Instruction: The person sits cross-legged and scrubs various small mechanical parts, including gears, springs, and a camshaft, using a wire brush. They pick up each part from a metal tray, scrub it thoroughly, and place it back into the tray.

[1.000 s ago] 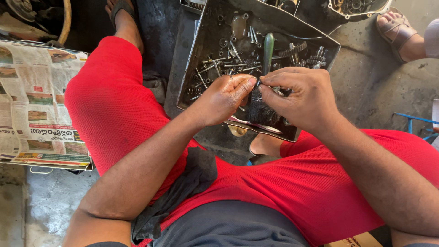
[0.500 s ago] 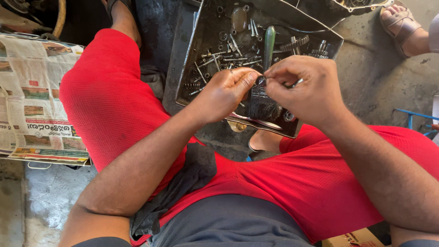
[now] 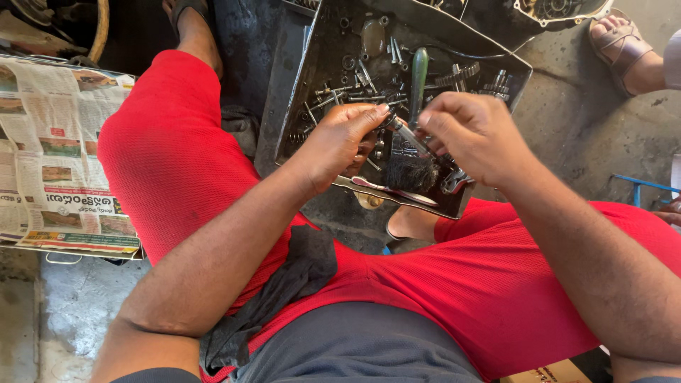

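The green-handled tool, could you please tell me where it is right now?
In the head view, the green-handled tool lies in the metal tray of bolts, just beyond the gap between the left hand and right hand.

One metal tray (image 3: 298,92), one paintbrush (image 3: 415,135), one newspaper (image 3: 50,156), one dark rag (image 3: 284,284).

1. It looked like a repair workshop, worked at floor level on stained concrete (image 3: 567,135).
2. A greasy metal tray (image 3: 298,92) held bolts, gears and a brush.
3. Engine casings (image 3: 560,10) lay beyond; newspaper (image 3: 50,156) covered a crate.
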